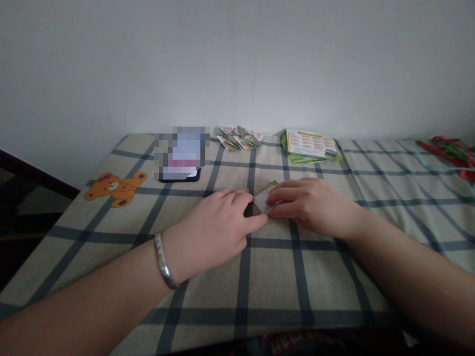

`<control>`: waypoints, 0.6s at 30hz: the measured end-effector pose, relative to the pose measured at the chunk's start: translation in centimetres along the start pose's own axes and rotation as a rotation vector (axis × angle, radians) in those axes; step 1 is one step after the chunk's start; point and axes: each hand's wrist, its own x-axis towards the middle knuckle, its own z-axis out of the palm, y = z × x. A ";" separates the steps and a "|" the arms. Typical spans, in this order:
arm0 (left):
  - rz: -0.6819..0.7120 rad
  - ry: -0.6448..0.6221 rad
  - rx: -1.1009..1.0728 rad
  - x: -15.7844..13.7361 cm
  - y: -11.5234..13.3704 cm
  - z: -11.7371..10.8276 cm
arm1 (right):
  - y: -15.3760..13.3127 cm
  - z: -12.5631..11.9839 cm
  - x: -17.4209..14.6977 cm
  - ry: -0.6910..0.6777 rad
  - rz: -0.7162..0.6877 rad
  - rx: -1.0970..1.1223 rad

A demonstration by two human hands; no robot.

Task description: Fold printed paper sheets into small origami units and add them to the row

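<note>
A small folded paper card [262, 199], white on top with a green printed edge, lies between my hands on the checked cloth. My right hand [309, 205] covers its right part, with the fingers closed over it and pressing it down. My left hand [218, 225], wearing a silver bangle [163, 262] on the wrist, reaches in from the left. Its fingertips pinch at the card's left corner and lower edge. Part of the card is hidden under my right fingers.
By the wall are a phone [183, 153], several folded paper pieces [240, 138] and a stack of printed cards [311, 145]. An orange bear cutout [116, 188] lies at left. Red and green strips [451, 152] sit at far right. The checked tablecloth [270, 272] covers the table.
</note>
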 end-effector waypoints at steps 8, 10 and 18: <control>-0.011 -0.009 -0.003 0.0 0.1 0.0 | 0.0 -0.5 -0.1 0.000 -0.025 -0.052; -0.014 -0.014 -0.006 0.0 0.1 0.0 | 0.0 -0.7 -0.1 0.002 -0.006 -0.058; -0.011 -0.021 -0.005 -0.1 0.1 0.0 | 0.5 -1.2 -0.7 0.048 0.084 -0.055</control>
